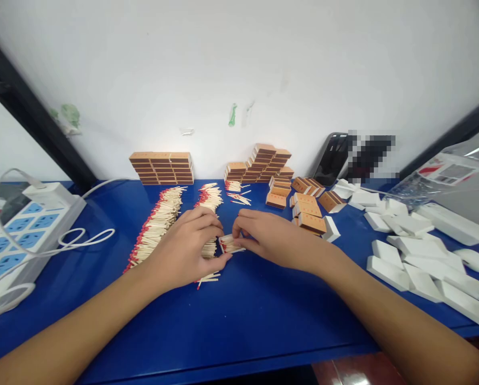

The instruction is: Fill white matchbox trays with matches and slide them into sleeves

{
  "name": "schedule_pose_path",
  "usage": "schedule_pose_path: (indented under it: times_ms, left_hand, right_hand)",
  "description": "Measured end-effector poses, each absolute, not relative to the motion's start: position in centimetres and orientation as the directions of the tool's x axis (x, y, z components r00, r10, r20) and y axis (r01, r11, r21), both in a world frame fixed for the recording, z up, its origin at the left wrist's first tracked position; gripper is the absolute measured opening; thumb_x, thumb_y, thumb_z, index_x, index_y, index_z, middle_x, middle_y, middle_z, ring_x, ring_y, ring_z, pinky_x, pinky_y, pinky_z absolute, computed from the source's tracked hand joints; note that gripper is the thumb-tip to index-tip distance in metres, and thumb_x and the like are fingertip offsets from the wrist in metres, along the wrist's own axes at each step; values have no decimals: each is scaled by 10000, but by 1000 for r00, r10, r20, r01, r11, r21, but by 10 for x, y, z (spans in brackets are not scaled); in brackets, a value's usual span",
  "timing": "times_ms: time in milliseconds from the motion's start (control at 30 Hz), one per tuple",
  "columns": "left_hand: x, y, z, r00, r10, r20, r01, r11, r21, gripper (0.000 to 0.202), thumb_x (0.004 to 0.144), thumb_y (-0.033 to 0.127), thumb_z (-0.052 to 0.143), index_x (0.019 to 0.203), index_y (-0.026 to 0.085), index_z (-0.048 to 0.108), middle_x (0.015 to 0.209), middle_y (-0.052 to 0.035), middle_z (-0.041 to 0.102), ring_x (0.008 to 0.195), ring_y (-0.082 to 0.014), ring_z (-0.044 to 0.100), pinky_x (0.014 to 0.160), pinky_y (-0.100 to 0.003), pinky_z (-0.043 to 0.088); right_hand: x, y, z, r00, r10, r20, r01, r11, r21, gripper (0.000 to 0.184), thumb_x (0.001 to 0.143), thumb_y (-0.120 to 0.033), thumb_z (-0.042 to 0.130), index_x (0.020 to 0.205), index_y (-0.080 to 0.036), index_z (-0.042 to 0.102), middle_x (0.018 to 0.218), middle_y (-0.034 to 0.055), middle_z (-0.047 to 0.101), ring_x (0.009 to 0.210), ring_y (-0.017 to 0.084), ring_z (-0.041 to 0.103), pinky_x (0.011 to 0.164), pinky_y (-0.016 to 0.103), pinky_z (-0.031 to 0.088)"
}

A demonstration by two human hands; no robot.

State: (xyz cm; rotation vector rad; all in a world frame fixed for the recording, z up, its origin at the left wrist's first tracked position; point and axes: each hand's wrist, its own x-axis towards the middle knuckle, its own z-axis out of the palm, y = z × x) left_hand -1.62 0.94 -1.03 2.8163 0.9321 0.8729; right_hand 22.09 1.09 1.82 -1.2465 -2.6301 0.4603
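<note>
A small white matchbox tray (222, 245) with red-tipped matches (230, 245) in it lies between my hands on the blue table. My left hand (193, 243) is closed at the tray's left end, thumb in front and fingers behind. Bent over the tray's right part, my right hand (261, 235) has its fingertips closed on the matches; its grip is partly hidden. Beside and under my left hand runs a row of matches (209, 199), with a few loose ones (209, 278) in front. A longer row of matches (155, 230) lies further left.
Stacked matchboxes (161, 168) stand by the wall, with more stepped stacks (263, 163) right of centre. Orange matchbox sleeves (309, 214) lie right of my right hand. White trays (419, 256) are heaped at far right, near a phone (331, 159). A power strip (26, 230) and cable sit left.
</note>
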Motion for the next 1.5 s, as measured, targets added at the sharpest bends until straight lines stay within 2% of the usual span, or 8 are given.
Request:
schedule_pose_path:
  times_ms: [133,333,633,733,867,967,1233,1500]
  left_hand:
    - [-16,9,-10,663,562,495,533,-818,217,172,886,345,794,979,207,750,1050,-73,762,1140,-290,650,1015,-472,558]
    - [-14,8,-8,666,561,492,513,-823,244,131,888,306,782,967,205,756,1017,-66,758,1140,-275,639,1045,-466,550]
    - [-15,8,-9,668,570,478,519,-817,251,178,878,339,806,964,193,754,1042,-73,756,1154,-286,635,1045,-470,551]
    - [-15,8,-12,668,561,489,515,-823,240,203,877,343,811,998,190,755,1052,-70,759,1170,-289,635,1056,-473,544]
    - [-16,8,-13,666,538,517,496,-837,232,205,881,342,808,995,183,748,1065,-69,763,1149,-278,645,1035,-458,555]
    - [-15,7,-13,667,523,530,484,-845,225,179,888,330,798,981,185,749,1053,-69,765,1129,-272,653,1018,-453,563]
    - [-15,9,-13,674,526,519,489,-844,220,202,886,355,799,977,179,757,1047,-75,766,1121,-278,649,1010,-461,564]
    - [-17,9,-14,670,537,513,499,-837,225,195,888,355,797,978,186,756,1047,-71,765,1129,-277,650,1009,-454,562]
  right_hand:
    - [223,13,16,-635,771,45,701,600,-385,56,1001,-181,640,963,-212,668,996,47,667,852,182,616,737,310,447]
    - [214,12,9,-672,733,105,612,630,-477,59,1016,-249,662,981,-205,681,999,32,656,816,154,606,727,296,448]
    - [219,9,17,-675,734,68,639,628,-444,93,1014,-205,619,943,-198,678,968,38,672,819,164,610,734,305,447]
    - [225,26,11,-609,771,186,628,612,-480,102,993,-226,639,906,-206,689,856,15,658,759,157,584,700,295,424]
    - [238,64,-4,-374,857,355,755,503,-421,120,969,-194,635,864,-192,693,836,30,663,759,172,574,688,299,389]
    - [243,83,-10,-351,879,323,804,460,-377,80,963,-170,644,929,-182,716,892,51,683,822,191,600,726,301,402]
    - [236,86,-12,-388,888,245,873,440,-212,155,1008,-189,617,859,-173,657,954,97,666,876,217,605,770,316,413]
    - [255,75,-8,-492,858,146,820,513,-254,160,1019,-203,584,883,-181,665,977,85,656,866,206,602,773,311,429]
